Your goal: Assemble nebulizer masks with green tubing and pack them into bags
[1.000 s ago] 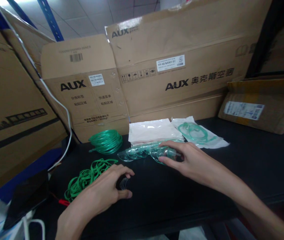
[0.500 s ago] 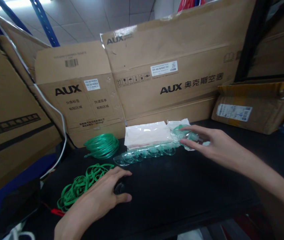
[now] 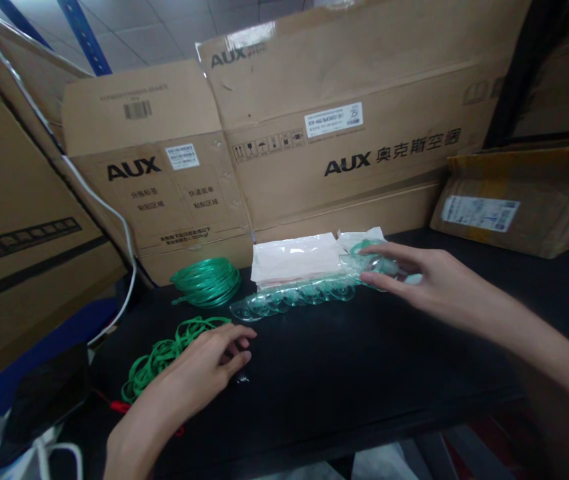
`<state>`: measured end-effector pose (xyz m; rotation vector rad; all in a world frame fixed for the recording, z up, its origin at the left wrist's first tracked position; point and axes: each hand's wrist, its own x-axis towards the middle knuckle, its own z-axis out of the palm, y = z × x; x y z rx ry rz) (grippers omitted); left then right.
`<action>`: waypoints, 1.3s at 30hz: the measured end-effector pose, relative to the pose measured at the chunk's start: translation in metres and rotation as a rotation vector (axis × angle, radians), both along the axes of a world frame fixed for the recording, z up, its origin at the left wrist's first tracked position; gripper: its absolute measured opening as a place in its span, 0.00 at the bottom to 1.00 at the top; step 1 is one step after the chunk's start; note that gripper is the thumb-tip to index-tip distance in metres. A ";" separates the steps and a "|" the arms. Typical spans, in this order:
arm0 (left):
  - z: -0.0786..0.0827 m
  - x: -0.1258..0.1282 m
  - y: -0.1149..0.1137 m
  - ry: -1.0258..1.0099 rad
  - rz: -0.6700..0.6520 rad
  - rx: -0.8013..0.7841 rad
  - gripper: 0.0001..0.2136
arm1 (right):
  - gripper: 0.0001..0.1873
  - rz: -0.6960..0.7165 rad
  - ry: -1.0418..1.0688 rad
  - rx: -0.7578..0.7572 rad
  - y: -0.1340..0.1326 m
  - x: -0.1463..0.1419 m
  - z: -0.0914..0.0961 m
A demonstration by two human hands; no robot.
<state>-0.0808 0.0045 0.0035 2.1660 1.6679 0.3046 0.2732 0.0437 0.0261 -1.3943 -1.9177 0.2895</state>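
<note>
My right hand [image 3: 409,270] has its thumb and fingers closed around a clear, greenish plastic face mask [image 3: 351,263] at the back of the black table. Beside it runs a row of overlapping clear green face masks [image 3: 291,297]. White paper-and-plastic packets [image 3: 297,258] lie right behind that row. My left hand [image 3: 214,360] hovers low over the table with its thumb and index finger apart and its other fingers loosely curled. A heap of green elastic straps [image 3: 164,357] lies beside it, partly covered by the hand. Behind the straps sits a coil of green tubing [image 3: 205,282].
Large cardboard boxes [image 3: 284,180] wall off the back, and another box [image 3: 514,220] stands at the right. A white cable [image 3: 114,213] hangs at the left. A black item [image 3: 47,407] and a red object [image 3: 120,405] are at the front left.
My left hand has drawn its thumb and fingers closer together. My right hand keeps its hold on the mask in nearly the same place. The view has shifted slightly.
</note>
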 end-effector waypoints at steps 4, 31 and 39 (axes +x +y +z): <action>-0.002 -0.001 0.001 -0.021 0.001 -0.040 0.19 | 0.32 -0.007 -0.016 -0.002 0.000 -0.001 -0.001; 0.011 0.142 0.099 0.138 -0.383 0.461 0.13 | 0.19 0.177 0.134 0.068 0.046 0.002 -0.036; -0.004 0.122 0.100 -0.023 -0.367 0.429 0.13 | 0.24 0.168 0.056 -0.028 0.050 0.005 -0.050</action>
